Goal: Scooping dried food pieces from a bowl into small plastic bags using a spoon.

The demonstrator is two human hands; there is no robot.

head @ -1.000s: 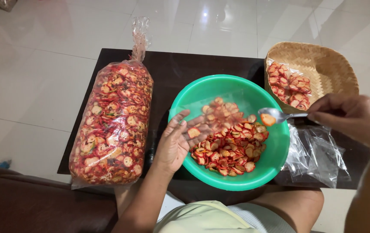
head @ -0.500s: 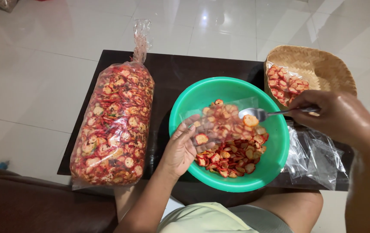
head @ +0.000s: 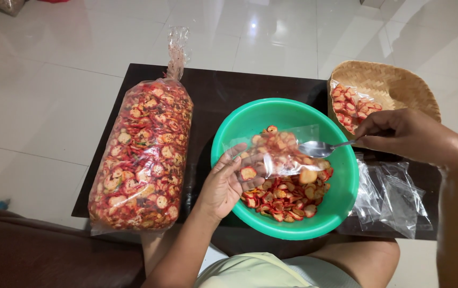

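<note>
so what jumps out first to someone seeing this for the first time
The bright green bowl of red-rimmed chips at the middle of the dark table draws the eye first. Over it the left hand holds a small clear bag while the right hand brings a spoon to its mouth. To the left lies a long clear sack packed with the same chips, and a woven basket sits at the far right.

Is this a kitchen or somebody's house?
Probably a room in a home, not clearly a kitchen. A low dark table stands on a shiny white tiled floor, with a brown sofa edge nearby. Snack chips fill a green bowl and a woven basket.
</note>
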